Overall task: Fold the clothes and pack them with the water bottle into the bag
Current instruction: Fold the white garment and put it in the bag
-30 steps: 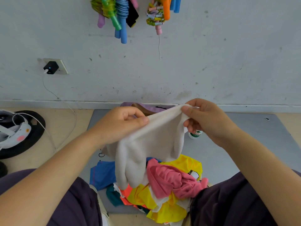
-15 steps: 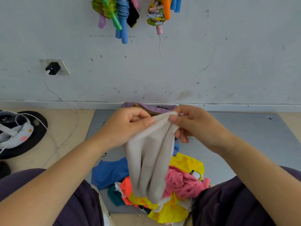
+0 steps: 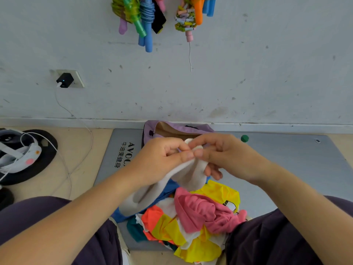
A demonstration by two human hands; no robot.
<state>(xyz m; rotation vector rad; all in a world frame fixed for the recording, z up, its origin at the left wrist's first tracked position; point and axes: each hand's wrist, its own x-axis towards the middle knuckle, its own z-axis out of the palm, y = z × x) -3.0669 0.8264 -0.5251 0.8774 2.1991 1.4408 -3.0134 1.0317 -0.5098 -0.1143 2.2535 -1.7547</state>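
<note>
A cream-white garment (image 3: 183,175) hangs folded lengthwise above the clothes pile. My left hand (image 3: 162,157) and my right hand (image 3: 223,155) meet at its top edge, and both pinch it, thumbs almost touching. Below lies a heap of clothes (image 3: 191,222) in pink, yellow, orange, blue and teal, between my knees. The lilac bag (image 3: 172,129) stands open at the wall, just behind my hands. A green bottle cap (image 3: 244,138) peeks out to the right of my right hand; the rest of the bottle is hidden.
A grey exercise mat (image 3: 286,161) covers the floor under the pile. Coloured skipping ropes (image 3: 145,18) hang on the wall above. A black charger (image 3: 64,80) with a white cable sits at left, near a black round object (image 3: 28,155) with white straps.
My hands have come together, bringing the two top corners of the cream garment against each other. The spread cloth is now folded in half and hangs narrower and lower.
</note>
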